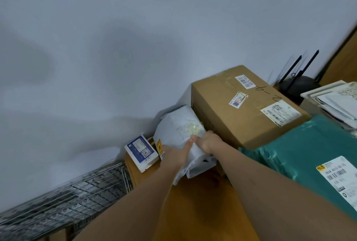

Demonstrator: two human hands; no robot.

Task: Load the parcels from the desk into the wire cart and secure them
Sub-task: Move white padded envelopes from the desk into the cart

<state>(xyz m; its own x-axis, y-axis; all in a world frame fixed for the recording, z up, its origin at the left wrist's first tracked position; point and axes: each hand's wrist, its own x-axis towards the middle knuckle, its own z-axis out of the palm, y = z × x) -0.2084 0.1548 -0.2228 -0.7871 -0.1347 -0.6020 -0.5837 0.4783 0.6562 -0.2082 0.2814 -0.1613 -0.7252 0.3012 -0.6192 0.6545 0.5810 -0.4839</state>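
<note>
A white plastic mailer parcel (179,126) stands on the wooden desk (195,208) against the wall. My left hand (176,154) grips its lower left side and my right hand (207,141) clutches its right edge. A big brown cardboard box (241,109) with labels sits right behind my right hand. A small blue-and-white box (142,152) lies at the desk's left end. A green mailer bag (301,153) with a label lies at the right. The wire cart (67,200) stands left of the desk, below its edge.
A black router (297,84) with antennas stands behind the cardboard box. A stack of papers and trays (332,99) fills the far right. A wooden door frame (342,59) rises at the right edge. The grey wall runs behind the desk.
</note>
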